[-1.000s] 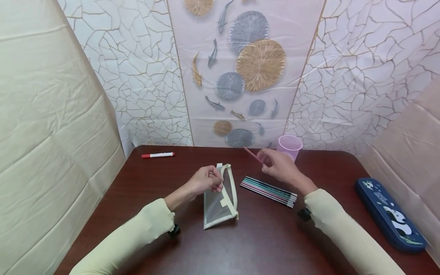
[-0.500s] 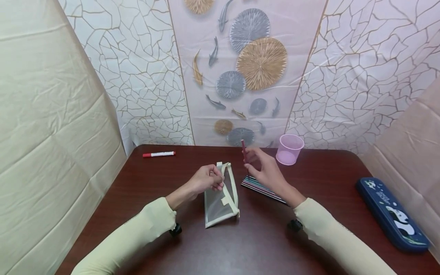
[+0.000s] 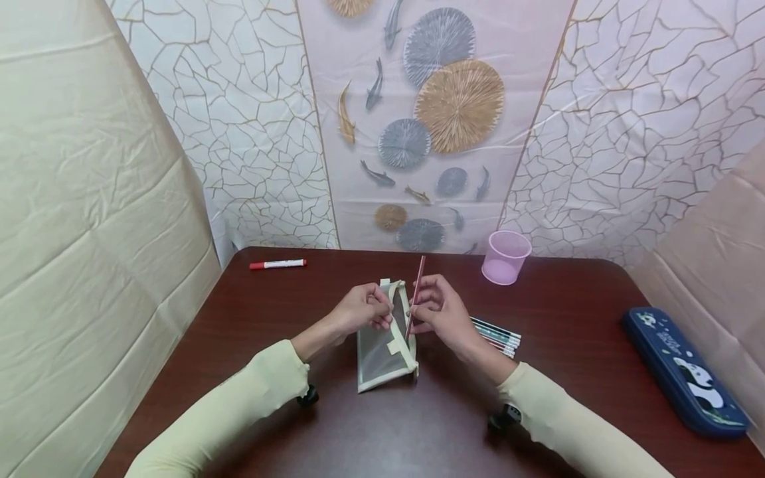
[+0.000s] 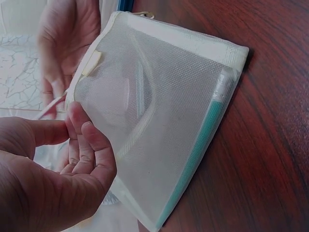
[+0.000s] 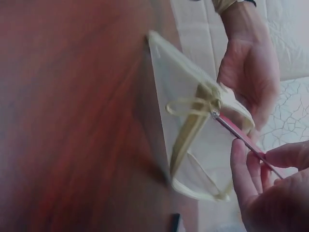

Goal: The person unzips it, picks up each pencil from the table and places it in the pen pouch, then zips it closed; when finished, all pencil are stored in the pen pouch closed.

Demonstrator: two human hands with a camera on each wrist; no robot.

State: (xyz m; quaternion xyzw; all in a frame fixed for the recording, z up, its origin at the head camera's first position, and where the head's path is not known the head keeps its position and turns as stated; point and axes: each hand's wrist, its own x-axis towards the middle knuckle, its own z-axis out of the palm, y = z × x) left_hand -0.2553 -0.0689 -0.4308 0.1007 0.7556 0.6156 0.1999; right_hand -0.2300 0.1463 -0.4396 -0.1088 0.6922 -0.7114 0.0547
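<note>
My left hand (image 3: 363, 309) pinches the cream-trimmed edge of a see-through mesh zip pouch (image 3: 374, 355), holding its mouth apart. A teal pencil (image 4: 197, 145) lies inside along the pouch's bottom seam, seen through the mesh in the left wrist view. In my right hand (image 3: 443, 315), thumb and fingers grip a dark pink pencil (image 3: 421, 271), tilted steeply. Its lower end is right at the pouch's open zip mouth, as the right wrist view shows with the pencil (image 5: 239, 135) beside the zip end. Several more pencils (image 3: 499, 334) lie partly hidden behind my right hand.
A pink cup (image 3: 504, 262) stands at the table's back edge. Back left lies a red-and-white marker (image 3: 277, 264). A navy pencil case with a panda (image 3: 684, 372) rests at the right side of the dark wooden table (image 3: 412, 431).
My right hand has moved left and down from above the loose pencils to the pouch mouth, turning the pink pencil from slanted to nearly upright. My left hand keeps its hold on the pouch.
</note>
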